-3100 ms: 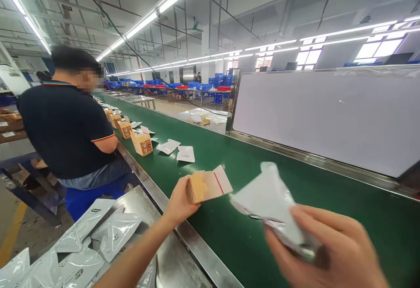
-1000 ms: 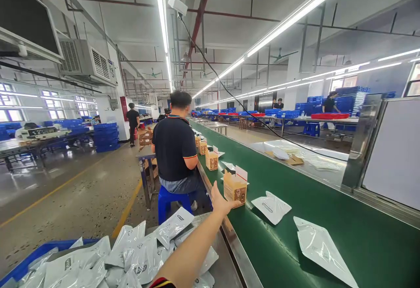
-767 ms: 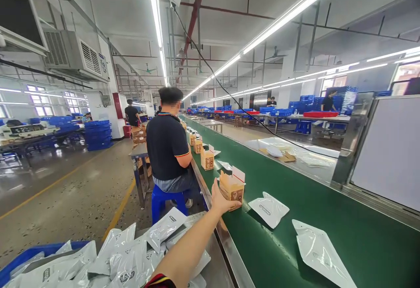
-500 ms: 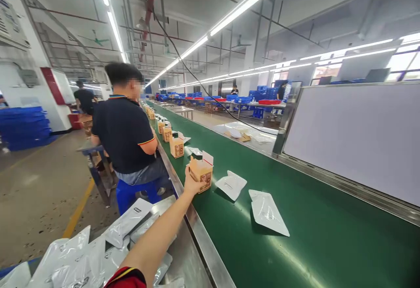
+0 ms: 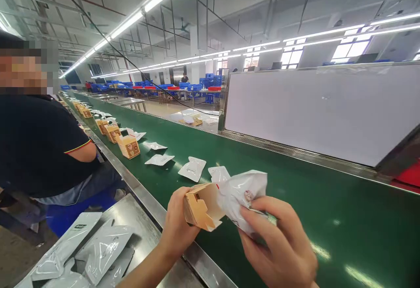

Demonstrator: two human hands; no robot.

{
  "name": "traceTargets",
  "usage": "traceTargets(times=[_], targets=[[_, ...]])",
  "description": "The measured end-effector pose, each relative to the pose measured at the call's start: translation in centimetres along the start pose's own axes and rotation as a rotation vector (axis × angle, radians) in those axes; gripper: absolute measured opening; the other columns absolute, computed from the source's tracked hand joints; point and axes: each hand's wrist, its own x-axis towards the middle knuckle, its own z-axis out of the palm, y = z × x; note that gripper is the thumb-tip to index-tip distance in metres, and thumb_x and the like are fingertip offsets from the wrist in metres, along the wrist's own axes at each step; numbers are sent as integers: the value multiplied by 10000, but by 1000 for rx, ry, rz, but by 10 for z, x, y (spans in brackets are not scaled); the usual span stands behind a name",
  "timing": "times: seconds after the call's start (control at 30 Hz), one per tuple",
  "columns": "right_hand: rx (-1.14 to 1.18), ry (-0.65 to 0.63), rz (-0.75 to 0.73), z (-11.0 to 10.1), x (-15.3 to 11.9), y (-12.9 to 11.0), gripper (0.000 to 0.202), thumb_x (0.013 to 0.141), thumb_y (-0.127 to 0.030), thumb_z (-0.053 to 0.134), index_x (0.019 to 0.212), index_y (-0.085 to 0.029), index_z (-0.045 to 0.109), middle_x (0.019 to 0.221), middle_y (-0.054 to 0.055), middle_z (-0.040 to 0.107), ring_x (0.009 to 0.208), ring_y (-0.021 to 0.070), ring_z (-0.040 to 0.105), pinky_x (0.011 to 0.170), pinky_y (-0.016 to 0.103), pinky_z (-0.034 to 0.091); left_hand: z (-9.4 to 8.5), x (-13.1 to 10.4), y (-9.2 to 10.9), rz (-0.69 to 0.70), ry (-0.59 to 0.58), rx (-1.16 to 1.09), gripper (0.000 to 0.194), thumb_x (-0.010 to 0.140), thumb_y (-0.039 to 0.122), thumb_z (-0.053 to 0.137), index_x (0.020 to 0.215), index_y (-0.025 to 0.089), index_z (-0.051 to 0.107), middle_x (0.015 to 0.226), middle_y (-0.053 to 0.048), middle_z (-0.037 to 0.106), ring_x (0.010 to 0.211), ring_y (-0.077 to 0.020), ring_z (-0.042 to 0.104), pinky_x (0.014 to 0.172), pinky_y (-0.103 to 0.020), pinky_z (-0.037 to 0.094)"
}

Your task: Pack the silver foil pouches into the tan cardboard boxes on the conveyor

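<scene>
My left hand (image 5: pixel 180 222) is closed around a small tan cardboard box (image 5: pixel 201 207), tilted so that its open end with the flaps faces right. In my right hand (image 5: pixel 278 240) a white plastic pouch (image 5: pixel 244 194) is pinched between thumb and fingers. The pouch's near end is at the open mouth of the box; whether it reaches inside I cannot tell. Both are held above the green conveyor belt (image 5: pixel 311 218). Just behind them on the belt lie flat white pouches (image 5: pixel 193 168).
Several open tan boxes (image 5: pixel 128 146) stand along the belt's near side. More pouches (image 5: pixel 108 246) are piled on the metal table (image 5: pixel 144 231) at lower left. A seated co-worker (image 5: pixel 42 143) is close on the left. A white panel (image 5: pixel 315 113) borders the belt's far side.
My left hand has lifted a box off the belt and tipped it over. My right hand has come into view with a pouch. The view has turned to the right.
</scene>
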Motion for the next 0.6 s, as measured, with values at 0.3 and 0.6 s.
traceTargets(times=[0.3,0.6], targets=[[98,-584,-123,-13,-8,3,416,763,-20,394,1091,-142,620,1100,94,649,988,230,620,880,386,560,14,-16,24,88,74,5,557,704,176,636,1207,247,407,1125,-76,568,1022,-245,578,873,-435,512],[454,-1007,321,-14,-16,-8,515,636,-118,687,1123,-223,554,1210,16,609,1119,206,561,1006,305,469,45,-39,45,274,-49,43,670,682,108,557,1298,238,330,1192,-118,598,1105,-296,580,986,-612,430]])
